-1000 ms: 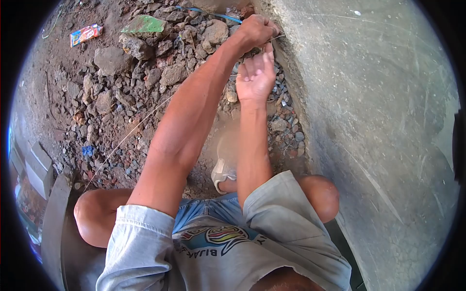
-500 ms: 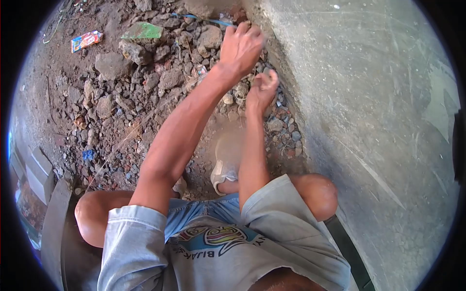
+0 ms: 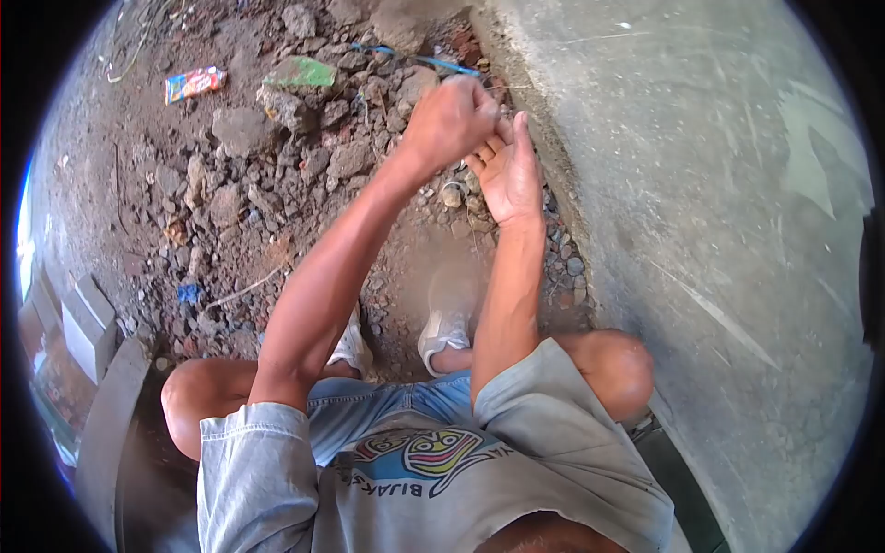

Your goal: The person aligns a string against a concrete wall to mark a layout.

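Note:
My left hand point(image 3: 450, 122) is raised over the rubble with its fingers curled in, slightly blurred; whatever it may pinch is too small to name. Just below and to the right, my right hand point(image 3: 511, 175) is turned palm up, thumb stretched out and fingers apart, its fingertips close to my left hand. A thin pale strand point(image 3: 513, 88) shows by my left hand; whether it is held is unclear. Behind my hands a blue strip point(image 3: 415, 57) lies on the stones.
Broken stones point(image 3: 241, 132) cover the soil at the left, with a green piece point(image 3: 300, 72), a colourful wrapper point(image 3: 194, 84) and a blue scrap point(image 3: 188, 293). A concrete surface point(image 3: 682, 203) runs along the right. My shoes point(image 3: 446, 334) are below my hands.
My left hand has come down closer to my right hand. My right hand has turned palm up and its fingers have spread. The view has shifted slightly.

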The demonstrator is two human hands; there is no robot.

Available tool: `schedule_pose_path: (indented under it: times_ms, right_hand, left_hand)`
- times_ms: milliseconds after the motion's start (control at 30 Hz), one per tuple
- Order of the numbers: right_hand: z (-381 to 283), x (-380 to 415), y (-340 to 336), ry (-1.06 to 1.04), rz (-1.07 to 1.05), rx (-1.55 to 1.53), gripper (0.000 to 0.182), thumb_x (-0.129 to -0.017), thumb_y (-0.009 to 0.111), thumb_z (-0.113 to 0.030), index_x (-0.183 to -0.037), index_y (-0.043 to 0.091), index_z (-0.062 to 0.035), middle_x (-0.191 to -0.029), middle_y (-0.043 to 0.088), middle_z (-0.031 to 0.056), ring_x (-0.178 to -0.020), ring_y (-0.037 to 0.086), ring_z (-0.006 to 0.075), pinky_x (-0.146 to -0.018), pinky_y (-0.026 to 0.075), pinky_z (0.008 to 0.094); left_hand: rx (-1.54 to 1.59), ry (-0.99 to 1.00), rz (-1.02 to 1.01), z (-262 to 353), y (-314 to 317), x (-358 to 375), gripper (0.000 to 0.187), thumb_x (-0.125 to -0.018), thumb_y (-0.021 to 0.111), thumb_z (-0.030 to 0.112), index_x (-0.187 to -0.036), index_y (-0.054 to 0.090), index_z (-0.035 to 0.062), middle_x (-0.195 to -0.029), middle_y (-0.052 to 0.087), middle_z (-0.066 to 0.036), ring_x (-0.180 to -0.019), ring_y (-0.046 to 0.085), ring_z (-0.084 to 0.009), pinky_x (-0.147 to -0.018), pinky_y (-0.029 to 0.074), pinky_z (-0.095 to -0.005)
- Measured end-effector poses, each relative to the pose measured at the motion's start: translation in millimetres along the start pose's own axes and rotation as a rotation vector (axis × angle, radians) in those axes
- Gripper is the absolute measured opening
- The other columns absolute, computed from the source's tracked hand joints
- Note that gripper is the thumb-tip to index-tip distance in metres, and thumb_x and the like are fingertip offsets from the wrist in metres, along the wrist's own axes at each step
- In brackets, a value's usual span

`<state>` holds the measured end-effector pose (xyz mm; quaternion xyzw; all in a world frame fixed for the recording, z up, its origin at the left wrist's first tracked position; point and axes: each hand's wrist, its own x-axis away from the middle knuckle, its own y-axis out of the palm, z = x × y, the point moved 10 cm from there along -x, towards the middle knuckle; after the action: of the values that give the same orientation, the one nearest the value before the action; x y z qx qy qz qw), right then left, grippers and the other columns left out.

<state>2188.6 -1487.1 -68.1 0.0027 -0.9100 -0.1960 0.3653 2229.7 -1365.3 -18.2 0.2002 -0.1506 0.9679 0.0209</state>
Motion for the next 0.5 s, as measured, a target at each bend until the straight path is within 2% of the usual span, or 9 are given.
schedule_pose_path:
  times_ms: [100, 133, 200, 233, 267, 300, 333, 400, 500]
  right_hand:
    - [1, -13, -22, 0.102, -0.060, 0.047, 0.080, -0.095, 0.035, -0.067, -0.129, 0.053, 0.0029, -0.119, 0.061, 0.0168, -0.109, 0.057, 0.0244, -0.100, 0.042, 0.0431]
    - [-2, -11, -22, 0.131, -0.041, 0.126, 0.075, -0.095, 0.044, -0.063, -0.126, 0.057, 0.0036, -0.120, 0.062, 0.0197, -0.110, 0.058, 0.0277, -0.098, 0.044, 0.0452]
    - [-5, -7, -18, 0.106, -0.087, 0.449, 0.067, -0.090, 0.059, -0.057, -0.123, 0.060, 0.0021, -0.114, 0.064, 0.0162, -0.105, 0.060, 0.0221, -0.090, 0.048, 0.0357]
    - [-10, -5, -12, 0.086, -0.111, 0.617, 0.064, -0.087, 0.066, -0.053, -0.121, 0.061, 0.0013, -0.111, 0.065, 0.0144, -0.102, 0.061, 0.0193, -0.085, 0.050, 0.0310]
    - [-11, 2, -9, 0.130, -0.105, 0.648, 0.050, -0.087, 0.070, -0.044, -0.111, 0.066, -0.0001, -0.099, 0.068, 0.0099, -0.088, 0.063, 0.0150, -0.074, 0.051, 0.0273]
    - [-9, -1, -10, 0.149, -0.147, 0.667, 0.047, -0.088, 0.069, -0.043, -0.109, 0.066, -0.0005, -0.096, 0.068, 0.0084, -0.083, 0.063, 0.0140, -0.070, 0.050, 0.0267]
    - [-6, -3, -14, 0.169, -0.190, 0.687, 0.045, -0.089, 0.068, -0.042, -0.107, 0.067, -0.0009, -0.092, 0.068, 0.0068, -0.078, 0.063, 0.0130, -0.066, 0.050, 0.0260]
    - [-13, 3, -11, 0.205, -0.210, 0.730, 0.039, -0.091, 0.066, -0.040, -0.103, 0.067, -0.0023, -0.085, 0.068, 0.0025, -0.065, 0.060, 0.0092, -0.057, 0.048, 0.0253]
    - [-30, 8, -11, 0.157, -0.217, 0.585, 0.048, -0.088, 0.071, -0.037, -0.113, 0.066, 0.0026, -0.094, 0.070, 0.0086, -0.076, 0.065, 0.0125, -0.069, 0.053, 0.0272]
  left_hand:
    - [-0.104, 0.178, 0.051, 20, 16, 36, 0.016, -0.084, 0.059, 0.015, -0.089, 0.068, 0.0034, -0.092, 0.068, -0.018, -0.082, 0.067, -0.0344, -0.076, 0.053, -0.0459]
    - [-0.160, 0.284, 0.105, 21, 26, 48, 0.015, -0.085, 0.060, 0.015, -0.091, 0.068, 0.0029, -0.098, 0.066, -0.018, -0.087, 0.065, -0.0342, -0.078, 0.053, -0.0456]
    - [-0.267, 0.490, 0.219, 18, 48, 76, 0.016, -0.085, 0.064, 0.014, -0.095, 0.068, 0.0020, -0.110, 0.063, -0.018, -0.098, 0.061, -0.0338, -0.082, 0.052, -0.0450]
    - [-0.328, 0.448, 0.187, 14, 52, 82, 0.017, -0.084, 0.065, 0.014, -0.096, 0.069, 0.0037, -0.113, 0.061, -0.017, -0.102, 0.058, -0.0339, -0.084, 0.050, -0.0453]
    - [-0.386, 0.408, 0.160, 11, 54, 88, 0.018, -0.083, 0.066, 0.014, -0.098, 0.070, 0.0055, -0.116, 0.059, -0.017, -0.107, 0.055, -0.0341, -0.086, 0.049, -0.0457]
    - [-0.445, 0.367, 0.134, 7, 56, 91, 0.019, -0.082, 0.067, 0.015, -0.099, 0.070, 0.0072, -0.119, 0.057, -0.016, -0.111, 0.052, -0.0342, -0.089, 0.047, -0.0461]
    - [-0.447, 0.354, 0.129, 6, 56, 91, 0.021, -0.082, 0.068, 0.015, -0.102, 0.073, 0.0139, -0.116, 0.058, -0.012, -0.113, 0.048, -0.0334, -0.093, 0.044, -0.0453]
    - [-0.449, 0.383, 0.135, 12, 54, 88, 0.022, -0.081, 0.068, 0.016, -0.103, 0.073, 0.0163, -0.117, 0.058, -0.011, -0.112, 0.049, -0.0334, -0.092, 0.044, -0.0447]
    - [-0.428, 0.338, 0.166, 22, 47, 82, 0.021, -0.080, 0.069, 0.019, -0.101, 0.075, 0.0217, -0.119, 0.058, -0.010, -0.113, 0.051, -0.0341, -0.093, 0.045, -0.0438]
